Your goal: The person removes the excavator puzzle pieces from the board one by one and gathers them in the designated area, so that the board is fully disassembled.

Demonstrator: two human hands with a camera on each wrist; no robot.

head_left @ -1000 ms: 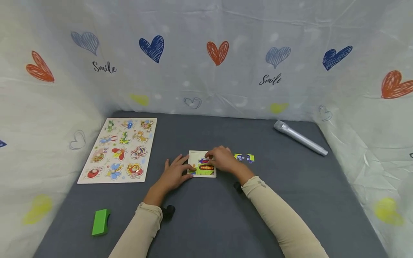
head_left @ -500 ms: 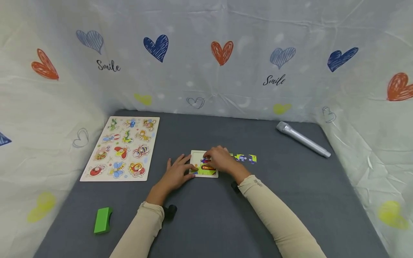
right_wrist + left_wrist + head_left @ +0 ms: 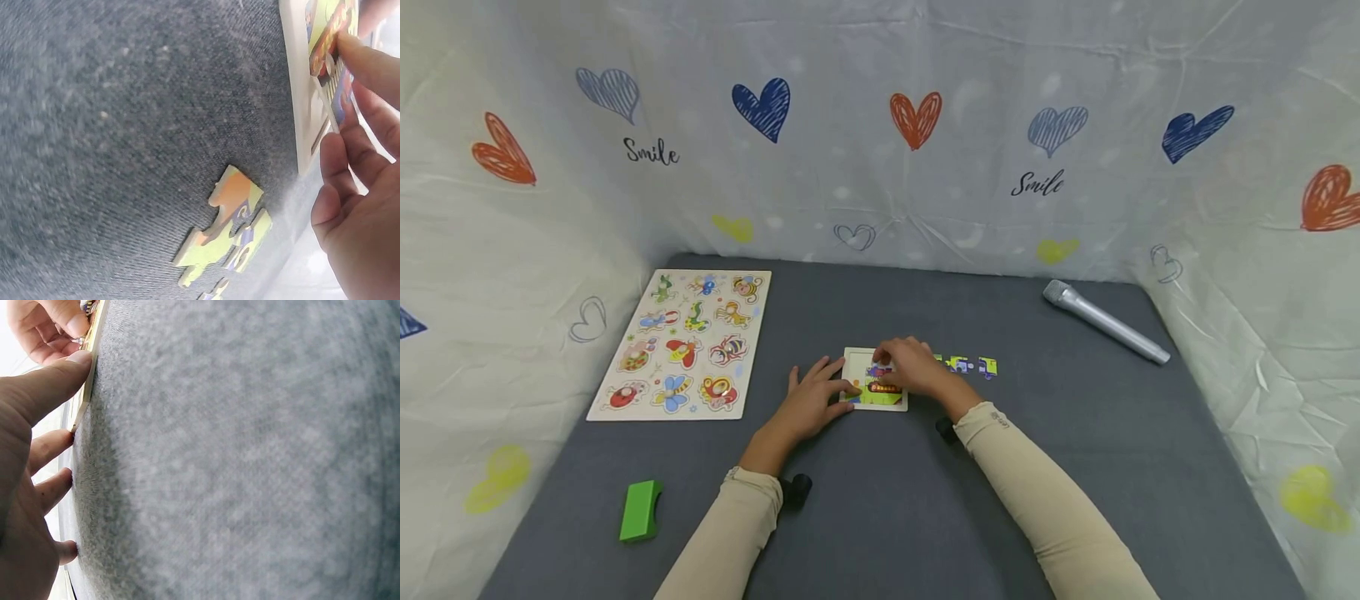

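Note:
On the grey table lies a small jigsaw puzzle in a pale frame point(image 3: 883, 409), its lower part filled with a green and red picture and its upper left bare. My left hand point(image 3: 801, 408) rests at the frame's left side with fingers spread, the thumb at its near edge and the index fingertip on the picture. With the thumb and fingers of my right hand point(image 3: 917, 371), I pinch a purple-blue jigsaw piece point(image 3: 342, 97), tilted inside the frame against the red caterpillar part. My right hand hides the frame's right side in the head view.
Several loose jigsaw pieces point(image 3: 988, 367) lie right of the frame. A large insect picture board point(image 3: 752, 342) is at the left, a green block point(image 3: 639, 511) at the near left. A silver microphone point(image 3: 1105, 322) lies at the back right. A printed sheet hangs behind the table.
The head view has shifted slightly. Both hands keep nearly the same place at the frame, my right fingers still on the piece.

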